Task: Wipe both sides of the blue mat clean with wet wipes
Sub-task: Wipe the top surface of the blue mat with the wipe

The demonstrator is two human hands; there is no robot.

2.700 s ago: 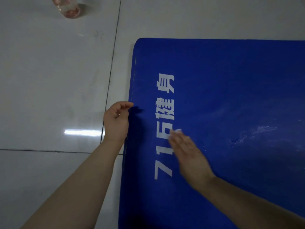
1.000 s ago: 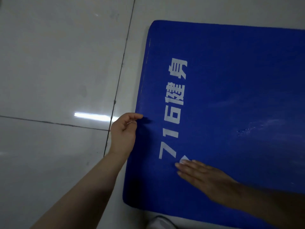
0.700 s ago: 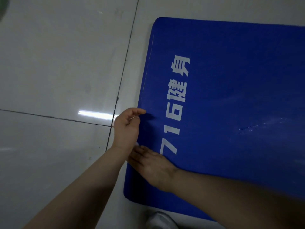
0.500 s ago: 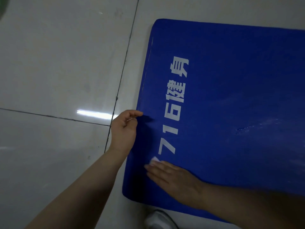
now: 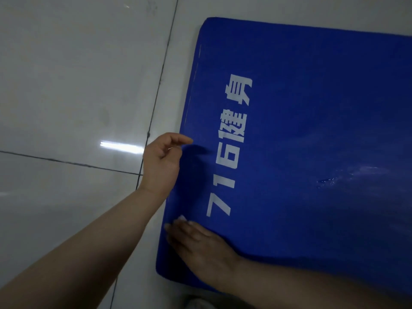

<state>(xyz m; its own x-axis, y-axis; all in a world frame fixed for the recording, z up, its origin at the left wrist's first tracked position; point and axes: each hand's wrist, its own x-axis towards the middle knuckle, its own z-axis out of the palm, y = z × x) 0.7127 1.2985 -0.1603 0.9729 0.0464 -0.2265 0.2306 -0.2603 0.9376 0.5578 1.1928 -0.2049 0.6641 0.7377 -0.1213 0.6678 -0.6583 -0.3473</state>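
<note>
The blue mat (image 5: pixel 312 134) lies flat on the pale tiled floor (image 5: pixel 66 85), filling the right of the scene, its white lettering (image 5: pixel 231 143) running along the left edge. Your left hand (image 5: pixel 161 162) sits at that left edge with fingers curled, thumb and forefinger apparently pinching the border. Your right hand (image 5: pixel 198 244) lies flat at the near left corner, fingers extended, pressing a wet wipe (image 5: pixel 181 218) whose white corner shows past the fingertips.
</note>
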